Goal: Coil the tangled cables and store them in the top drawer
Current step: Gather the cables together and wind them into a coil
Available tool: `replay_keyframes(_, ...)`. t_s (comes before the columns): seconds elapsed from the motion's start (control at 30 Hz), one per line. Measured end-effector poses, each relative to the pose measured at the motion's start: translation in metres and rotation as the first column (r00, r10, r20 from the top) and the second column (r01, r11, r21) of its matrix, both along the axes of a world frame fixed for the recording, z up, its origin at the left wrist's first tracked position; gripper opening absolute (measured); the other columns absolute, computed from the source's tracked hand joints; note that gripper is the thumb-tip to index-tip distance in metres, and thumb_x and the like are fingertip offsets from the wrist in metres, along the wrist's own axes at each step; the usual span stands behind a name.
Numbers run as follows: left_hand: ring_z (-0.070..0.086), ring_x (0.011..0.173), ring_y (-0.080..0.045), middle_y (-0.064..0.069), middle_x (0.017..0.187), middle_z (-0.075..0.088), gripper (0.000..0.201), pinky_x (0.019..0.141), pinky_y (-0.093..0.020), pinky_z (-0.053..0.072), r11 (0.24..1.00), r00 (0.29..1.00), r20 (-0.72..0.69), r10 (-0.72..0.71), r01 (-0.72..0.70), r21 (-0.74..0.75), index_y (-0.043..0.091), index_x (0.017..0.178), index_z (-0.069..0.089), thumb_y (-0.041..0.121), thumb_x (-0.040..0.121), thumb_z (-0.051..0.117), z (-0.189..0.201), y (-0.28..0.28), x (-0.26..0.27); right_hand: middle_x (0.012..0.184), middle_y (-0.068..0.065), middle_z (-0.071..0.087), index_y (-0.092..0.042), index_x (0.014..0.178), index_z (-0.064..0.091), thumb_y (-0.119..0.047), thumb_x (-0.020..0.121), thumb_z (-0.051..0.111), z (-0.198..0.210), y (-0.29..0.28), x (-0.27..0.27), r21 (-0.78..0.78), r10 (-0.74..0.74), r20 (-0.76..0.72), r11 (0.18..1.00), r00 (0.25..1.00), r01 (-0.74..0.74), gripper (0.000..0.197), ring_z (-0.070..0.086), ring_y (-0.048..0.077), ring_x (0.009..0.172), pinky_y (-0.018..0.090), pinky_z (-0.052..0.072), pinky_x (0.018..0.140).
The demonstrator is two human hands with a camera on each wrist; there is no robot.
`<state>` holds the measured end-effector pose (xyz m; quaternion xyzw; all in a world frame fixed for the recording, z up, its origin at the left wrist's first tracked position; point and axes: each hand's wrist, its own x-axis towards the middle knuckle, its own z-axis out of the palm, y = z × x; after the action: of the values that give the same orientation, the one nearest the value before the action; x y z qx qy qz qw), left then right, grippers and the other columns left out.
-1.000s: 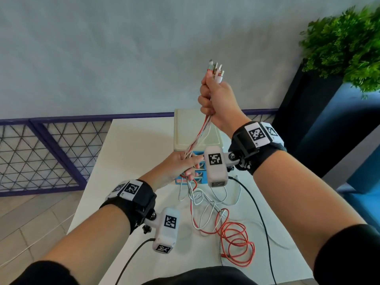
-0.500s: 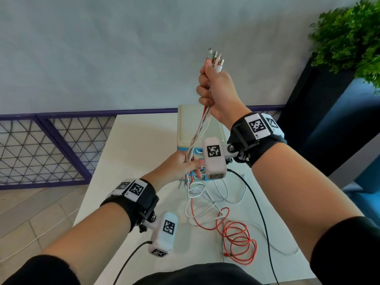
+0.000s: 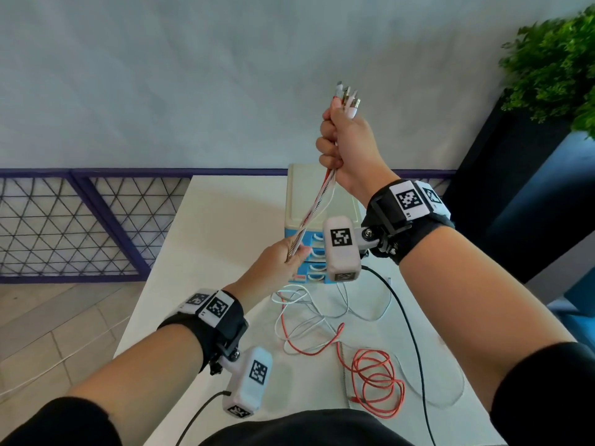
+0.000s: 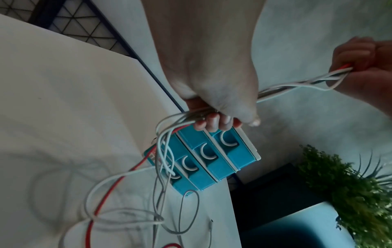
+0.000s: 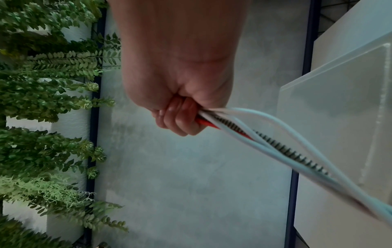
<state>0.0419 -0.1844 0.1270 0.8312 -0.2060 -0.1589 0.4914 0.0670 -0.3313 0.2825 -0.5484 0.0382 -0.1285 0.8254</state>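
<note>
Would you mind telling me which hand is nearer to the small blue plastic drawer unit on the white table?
Left. The left hand grips the cable bundle just in front of the blue drawer unit; the right hand holds the plug ends well above it.

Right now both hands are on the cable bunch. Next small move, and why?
Probably slide the left hand further down the bunch of white, red and braided cables to comb out the tangle. The right hand grips the plug ends raised high, the stretch between the hands runs straight, but the red loops and white loops lie tangled on the white table.
</note>
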Motion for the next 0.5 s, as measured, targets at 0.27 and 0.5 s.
replay_keyframes(0.27,0.034,0.047,-0.004,0.012,0.051,0.036,0.035,0.054,-0.024,0.030,0.994,0.994,-0.009,-0.107,0.107,-0.009,0.017,0.063,0.046,0.037,0.090,0.058,-0.022,0.014,-0.002,0.052,-0.008,0.030,-0.017,0.077,0.044,-0.034,0.103,0.040,0.005,-0.011,0.003,0.073,-0.059,0.019,0.996,0.998,0.058,0.030,0.019,0.004,0.037,0.018,0.015,0.033)
replay_keyframes(0.5,0.054,0.070,-0.009,0.005,0.074,0.059,0.040,0.077,-0.031,0.045,0.972,0.973,-0.103,-0.208,0.218,0.090,0.022,0.074,0.056,0.062,0.076,0.057,-0.039,0.018,0.008,0.053,-0.009,0.029,-0.018,0.079,0.045,-0.035,0.102,0.041,-0.001,-0.009,-0.001,0.032,0.005,-0.022,0.999,1.000,-0.005,0.029,0.020,0.004,0.038,0.018,0.016,0.032)
